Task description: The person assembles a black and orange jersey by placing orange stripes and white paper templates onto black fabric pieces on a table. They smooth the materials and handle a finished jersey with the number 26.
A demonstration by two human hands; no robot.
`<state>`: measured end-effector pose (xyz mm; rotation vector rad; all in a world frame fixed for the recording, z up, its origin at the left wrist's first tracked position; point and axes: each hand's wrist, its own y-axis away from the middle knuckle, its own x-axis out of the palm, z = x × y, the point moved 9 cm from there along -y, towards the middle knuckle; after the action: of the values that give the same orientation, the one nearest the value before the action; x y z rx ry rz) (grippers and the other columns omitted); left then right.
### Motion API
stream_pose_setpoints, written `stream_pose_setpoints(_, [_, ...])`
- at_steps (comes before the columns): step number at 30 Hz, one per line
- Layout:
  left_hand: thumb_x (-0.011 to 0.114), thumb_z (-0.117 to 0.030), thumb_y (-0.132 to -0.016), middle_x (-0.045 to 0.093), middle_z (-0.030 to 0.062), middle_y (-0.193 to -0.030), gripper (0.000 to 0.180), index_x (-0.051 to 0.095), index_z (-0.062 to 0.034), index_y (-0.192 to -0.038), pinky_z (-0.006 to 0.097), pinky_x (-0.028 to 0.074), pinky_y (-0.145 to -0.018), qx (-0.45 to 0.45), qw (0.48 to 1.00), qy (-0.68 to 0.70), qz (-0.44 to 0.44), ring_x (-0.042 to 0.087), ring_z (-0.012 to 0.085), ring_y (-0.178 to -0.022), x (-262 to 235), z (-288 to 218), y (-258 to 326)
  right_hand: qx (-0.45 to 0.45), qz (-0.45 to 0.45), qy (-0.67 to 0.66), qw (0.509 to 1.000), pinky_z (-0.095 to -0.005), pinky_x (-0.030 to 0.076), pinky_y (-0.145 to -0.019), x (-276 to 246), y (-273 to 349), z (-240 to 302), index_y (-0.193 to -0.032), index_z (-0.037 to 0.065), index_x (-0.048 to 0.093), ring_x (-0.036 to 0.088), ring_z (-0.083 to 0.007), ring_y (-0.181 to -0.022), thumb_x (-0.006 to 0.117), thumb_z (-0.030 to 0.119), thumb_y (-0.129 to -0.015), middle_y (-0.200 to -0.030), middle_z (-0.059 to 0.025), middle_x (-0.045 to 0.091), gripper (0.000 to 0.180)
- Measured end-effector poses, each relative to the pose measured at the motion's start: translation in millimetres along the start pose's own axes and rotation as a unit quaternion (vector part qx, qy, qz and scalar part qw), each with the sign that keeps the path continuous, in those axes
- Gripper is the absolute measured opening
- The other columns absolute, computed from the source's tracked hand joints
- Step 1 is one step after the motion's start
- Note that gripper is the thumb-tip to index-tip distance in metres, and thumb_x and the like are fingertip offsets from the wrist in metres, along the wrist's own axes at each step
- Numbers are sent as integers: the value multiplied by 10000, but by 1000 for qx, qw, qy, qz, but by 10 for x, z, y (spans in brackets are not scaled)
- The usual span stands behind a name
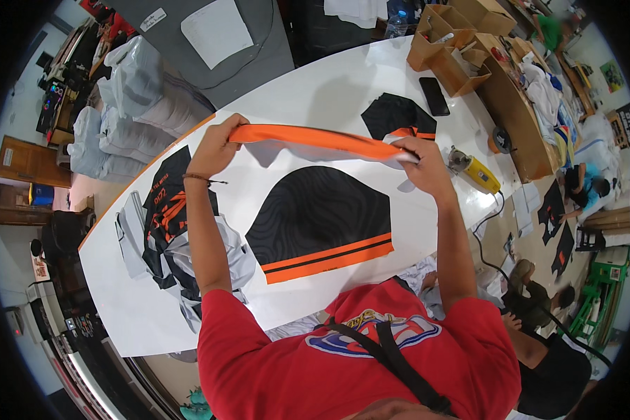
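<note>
Cloth [308, 135], one orange-faced piece with a pale underside, stretches in the head view from the left hand [219, 145] to the right hand [428, 166], raised over one white table [112, 308]. The left fingers pinch one end; the right ones grasp the other. On that table lie two black panels [322, 213]: one in the middle, with two orange bands, and one just beyond the right hand. One phone [435, 96] and one yellow power tool [481, 174] lie rightward, one fabric heap [161, 227] leftward.
</note>
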<state>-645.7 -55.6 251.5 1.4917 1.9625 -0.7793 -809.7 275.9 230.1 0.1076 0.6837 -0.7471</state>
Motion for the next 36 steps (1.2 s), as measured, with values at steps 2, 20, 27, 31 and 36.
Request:
stream_pose_setpoints(2, [483, 48, -844, 655, 75, -748, 247, 616, -34, -1035, 269, 451, -622, -45, 998, 50, -13, 633, 151, -685, -56, 295, -25, 13, -8, 27, 1000, -382, 536, -766, 30, -203, -37, -1022, 55, 716, 680, -353, -886, 650, 57, -806, -935, -165, 714, 226])
stream_pose_setpoints(20, [478, 195, -735, 740, 108, -1042, 551, 703, -21, -1189, 256, 514, -873, -140, 939, 44, -311, 679, 126, -948, 278, 2202, 1108, -38, -69, 141, 987, -379, 561, -745, 1295, -1022, -1024, -1172, 260, 704, 645, -245, -955, 674, 17, -745, -1051, -46, 605, 492])
stream_pose_setpoints(27, [621, 52, -813, 679, 156, -1188, 364, 704, -79, -1142, 421, 492, -979, -195, 936, -108, -273, 624, 353, -1133, 903, 2358, 1213, 58, -258, 187, 946, -464, 463, -946, 579, -389, -2158, -1084, 101, 661, 556, -337, -1107, 714, 81, -782, -1114, -141, 602, 306])
stream_pose_setpoints(31, [664, 4, -843, 698, 125, -1079, 221, 695, -30, -1059, 385, 502, -922, -114, 944, -42, -305, 655, 302, -1045, 1359, 1661, 851, 209, -240, 334, 887, -424, 481, -857, 135, 8, -2773, -1008, 58, 648, 589, -332, -980, 698, 75, -833, -1016, -129, 629, 183])
stream_pose_setpoints(36, [686, -65, -849, 697, 108, -1108, 258, 683, -65, -1107, 366, 507, -874, -104, 965, 109, -216, 663, 271, -1032, 2324, 700, 128, 192, -199, 103, 956, -443, 486, -780, -164, -71, -2886, -1027, 54, 641, 629, -310, -933, 686, 62, -853, -1015, -136, 623, 180])
